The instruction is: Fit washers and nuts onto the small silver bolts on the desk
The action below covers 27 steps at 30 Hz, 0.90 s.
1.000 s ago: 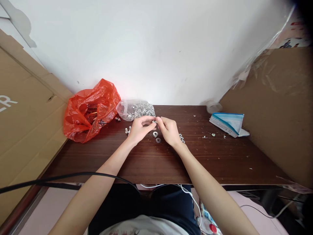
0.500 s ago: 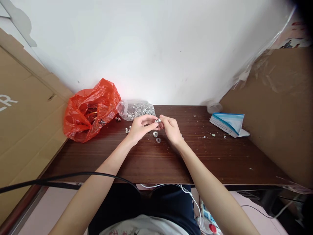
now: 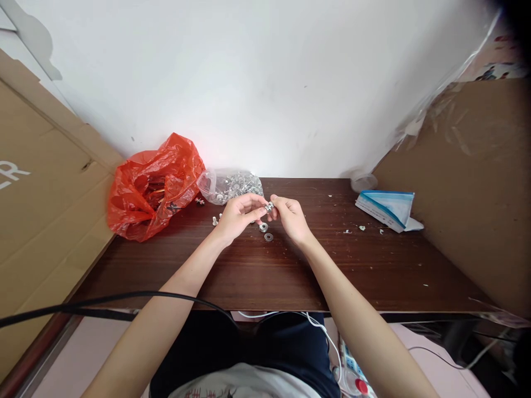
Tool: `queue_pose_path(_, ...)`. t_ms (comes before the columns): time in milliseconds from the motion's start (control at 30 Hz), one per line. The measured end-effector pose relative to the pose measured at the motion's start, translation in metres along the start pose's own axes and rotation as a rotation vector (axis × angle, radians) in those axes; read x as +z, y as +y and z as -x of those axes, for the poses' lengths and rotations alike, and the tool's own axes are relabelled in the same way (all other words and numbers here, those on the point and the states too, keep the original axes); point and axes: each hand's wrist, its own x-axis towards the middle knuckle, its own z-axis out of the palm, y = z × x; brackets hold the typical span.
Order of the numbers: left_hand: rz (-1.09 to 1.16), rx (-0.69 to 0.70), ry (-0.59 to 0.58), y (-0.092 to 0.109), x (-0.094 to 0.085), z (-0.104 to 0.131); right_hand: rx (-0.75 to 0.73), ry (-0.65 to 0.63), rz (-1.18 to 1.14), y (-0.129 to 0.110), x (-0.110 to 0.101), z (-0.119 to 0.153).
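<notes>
At the table's left edge stands a cardboard panel (image 3: pixel 45 182) with white lettering. Beside it, near the back left corner of the table (image 3: pixel 265 282), sits a crumpled red bag (image 3: pixel 155 190), open, with metallic pieces showing inside. A clear bag (image 3: pixel 232 187) full of small metal parts lies next to it along the back edge. In front of the clear bag, a few bolts (image 3: pixel 214 221) stand just left of the left hand (image 3: pixel 238 217). The left hand's thumb and fingers are clamped on a small metal fastener (image 3: pixel 269 207), held above the table toward the back edge. Below it lie two washers (image 3: pixel 269 237), one nearer the front edge than the other. The right hand (image 3: pixel 291 217) pinches the same fastener from the other side, thumb and fingers together on it. Farther right are small pale scraps (image 3: pixel 362 228), then a translucent cup (image 3: pixel 364 181) near the back right corner, and a blue-and-white packet (image 3: pixel 385 210) in front of it. A brown cardboard sheet (image 3: pixel 464 182) lines the right edge.
</notes>
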Motion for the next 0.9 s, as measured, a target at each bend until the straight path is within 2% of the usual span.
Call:
queue_pose_path(67,-0.009,0.003,0.020,0.000,0.000,0.000,-0.032,-0.002,0.097,0.000,-0.002,0.001)
queue_pose_path(133,-0.015,0.006,0.032,0.000,-0.001,0.000,-0.045,0.004,0.093,-0.001,-0.003,0.001)
queue_pose_path(267,-0.034,0.018,0.047,-0.001,-0.003,0.000,-0.001,-0.035,-0.122,-0.006,-0.005,0.000)
queue_pose_path(367,-0.055,0.030,0.062,-0.002,-0.004,0.000,0.025,-0.069,-0.196,-0.010,-0.006,0.000)
queue_pose_path(500,-0.053,0.021,0.057,-0.003,-0.004,0.000,0.007,-0.069,-0.092,-0.008,-0.006,0.001)
queue_pose_path(667,-0.031,-0.004,-0.018,-0.004,-0.001,0.000,-0.019,-0.045,0.054,-0.002,-0.004,0.002)
queue_pose_path(900,-0.002,-0.005,0.020,-0.001,-0.003,0.000,0.040,-0.112,-0.235,-0.009,-0.009,0.000)
